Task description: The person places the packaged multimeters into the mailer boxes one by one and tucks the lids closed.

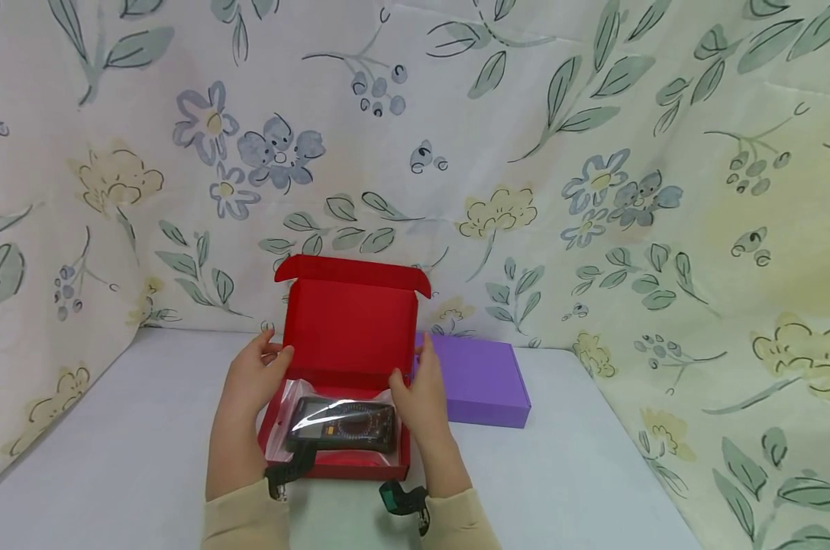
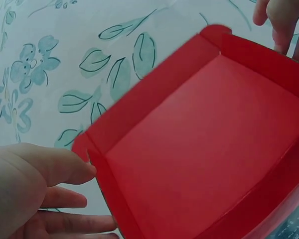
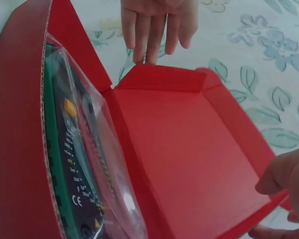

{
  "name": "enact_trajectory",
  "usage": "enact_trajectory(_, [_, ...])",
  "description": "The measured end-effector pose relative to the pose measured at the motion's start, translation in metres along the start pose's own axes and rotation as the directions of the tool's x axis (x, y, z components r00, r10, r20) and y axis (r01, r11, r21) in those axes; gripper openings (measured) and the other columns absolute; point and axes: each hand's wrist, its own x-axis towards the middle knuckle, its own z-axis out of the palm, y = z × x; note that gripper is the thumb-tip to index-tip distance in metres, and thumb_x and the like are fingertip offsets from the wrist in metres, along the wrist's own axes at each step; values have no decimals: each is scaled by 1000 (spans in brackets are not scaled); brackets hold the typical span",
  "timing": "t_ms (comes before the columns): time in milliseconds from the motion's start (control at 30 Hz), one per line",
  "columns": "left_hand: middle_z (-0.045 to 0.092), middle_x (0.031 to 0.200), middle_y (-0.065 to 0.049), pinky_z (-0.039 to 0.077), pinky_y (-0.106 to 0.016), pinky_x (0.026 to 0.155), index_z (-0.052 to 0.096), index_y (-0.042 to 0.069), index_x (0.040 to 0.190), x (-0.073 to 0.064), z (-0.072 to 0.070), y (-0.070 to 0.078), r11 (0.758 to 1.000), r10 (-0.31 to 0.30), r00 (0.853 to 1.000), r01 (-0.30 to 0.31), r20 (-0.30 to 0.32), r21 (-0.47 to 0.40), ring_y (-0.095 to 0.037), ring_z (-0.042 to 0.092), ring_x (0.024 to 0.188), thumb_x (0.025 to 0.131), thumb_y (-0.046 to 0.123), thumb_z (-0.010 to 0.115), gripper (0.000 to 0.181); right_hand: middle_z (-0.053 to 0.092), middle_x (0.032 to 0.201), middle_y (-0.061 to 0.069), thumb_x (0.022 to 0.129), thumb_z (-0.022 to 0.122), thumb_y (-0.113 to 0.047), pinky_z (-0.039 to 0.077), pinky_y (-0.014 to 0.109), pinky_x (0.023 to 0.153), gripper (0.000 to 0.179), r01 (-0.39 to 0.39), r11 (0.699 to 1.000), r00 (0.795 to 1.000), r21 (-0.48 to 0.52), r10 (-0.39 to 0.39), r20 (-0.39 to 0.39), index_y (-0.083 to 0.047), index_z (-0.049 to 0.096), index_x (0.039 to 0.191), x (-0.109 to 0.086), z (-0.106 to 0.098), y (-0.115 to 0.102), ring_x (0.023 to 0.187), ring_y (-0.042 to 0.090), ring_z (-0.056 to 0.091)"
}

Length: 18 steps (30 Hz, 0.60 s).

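Note:
A red cardboard box (image 1: 339,469) stands on the table with its lid (image 1: 350,327) raised. Inside lies a black multimeter (image 1: 346,424) in a clear plastic bag (image 3: 120,164); its green edge shows in the right wrist view. My left hand (image 1: 255,374) is beside the lid's left edge, fingers fairly straight and spread, with fingertips right at the red side flap in the left wrist view. On the opposite side my right hand (image 1: 421,393) has its thumb and loosely bent fingers close to the lid's right edge. Neither hand grips the multimeter.
A closed purple box (image 1: 479,382) lies just right of the red box, behind my right hand. The white table (image 1: 160,428) ends at a floral cloth (image 1: 415,153) that hangs at the back and sides. Dark camera mounts (image 1: 404,500) are strapped to both wrists.

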Motion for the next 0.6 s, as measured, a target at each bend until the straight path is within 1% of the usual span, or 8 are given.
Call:
enact_trajectory(100, [45,146,-28,54,-56,94,21,5,163,1,-1,-2,1000,-2,1000,2,9,5,-49,48,132,104,34,56,75,51,140,15,99,63,-19,49,52,104,74,1,999,1000,32,-1,1,-5,25,161,1,-2,-1,131,34,53])
enact_trajectory(200, [46,144,-28,54,-57,94,23,5,163,2,-3,-5,1000,3,1000,-3,13,24,-49,49,130,106,38,51,71,55,131,16,105,58,-31,51,52,102,65,-8,998,1000,62,9,-12,-4,33,159,2,-5,0,123,34,58])
enact_trajectory(300, [50,141,-29,51,-61,97,27,3,161,2,-4,-7,999,15,1000,-16,9,37,-49,48,130,109,39,43,65,57,135,19,108,47,-43,48,56,104,62,-24,997,999,79,26,-31,-3,39,156,4,-7,2,124,36,58])
enact_trajectory(333, [52,139,-29,49,-62,98,29,2,160,3,-5,-8,999,20,1000,-21,10,38,-49,48,129,110,39,40,63,57,136,19,109,44,-44,47,57,104,61,-29,996,999,86,32,-41,-3,42,154,5,-8,3,124,37,58])
enact_trajectory(400, [57,132,-28,48,-64,100,34,-1,157,2,-6,-8,999,25,1000,-25,11,34,-48,49,127,111,38,35,60,60,132,22,111,37,-44,47,58,103,59,-40,992,998,120,45,-47,-1,48,150,5,-10,4,119,39,61])
enact_trajectory(500, [62,120,-26,47,-66,99,42,-4,150,2,-7,-8,999,25,1000,-26,18,33,-48,53,122,112,39,30,59,65,112,23,113,31,-41,49,55,99,57,-56,980,997,192,64,-35,1,56,143,7,-13,5,108,41,65])
enact_trajectory(567, [63,117,-25,46,-67,98,42,-4,149,1,-9,-8,999,15,1000,-16,27,40,-48,55,119,111,40,29,59,64,101,23,113,27,-42,50,52,93,60,-76,972,997,221,79,-5,1,58,140,8,-15,6,102,42,65])
enact_trajectory(600, [63,116,-25,46,-68,98,42,-5,149,1,-10,-8,999,11,999,-12,32,44,-48,55,118,112,40,28,59,64,99,23,113,25,-43,51,51,92,61,-80,970,997,230,80,10,1,58,140,9,-16,7,100,42,65])
